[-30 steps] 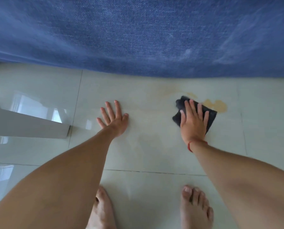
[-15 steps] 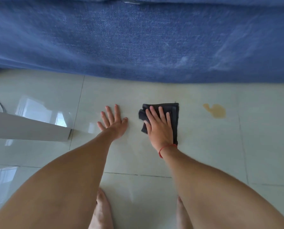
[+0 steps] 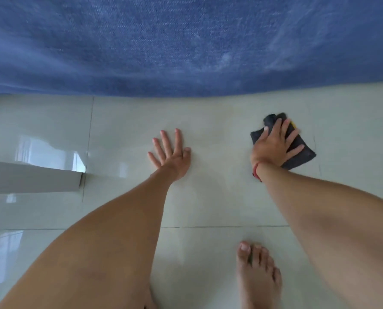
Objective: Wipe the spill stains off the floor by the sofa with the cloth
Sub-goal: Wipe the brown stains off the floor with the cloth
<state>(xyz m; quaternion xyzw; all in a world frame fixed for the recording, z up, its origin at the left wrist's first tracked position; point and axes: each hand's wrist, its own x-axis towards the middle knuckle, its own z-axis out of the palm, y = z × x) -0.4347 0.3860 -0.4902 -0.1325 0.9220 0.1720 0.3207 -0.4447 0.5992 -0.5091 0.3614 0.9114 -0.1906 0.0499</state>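
Note:
A dark grey cloth [image 3: 302, 156] lies crumpled on the pale tiled floor [image 3: 219, 197] just in front of the blue sofa [image 3: 186, 45]. My right hand [image 3: 273, 146] presses flat on the cloth with fingers spread, a red band at the wrist. A thin sliver of yellow-brown stain [image 3: 293, 124] shows at the cloth's far edge by my fingertips; the remainder is hidden under the cloth. My left hand [image 3: 171, 152] rests flat on the bare tile to the left, fingers apart, holding nothing.
A white furniture piece [image 3: 32, 178] stands on the floor at the left. My bare right foot [image 3: 257, 277] is on the tile at the bottom. The sofa front runs across the whole top of the view.
My right hand has swept the cloth from beside my left hand out to the right, onto the yellow-brown stain. The left hand has stayed planted.

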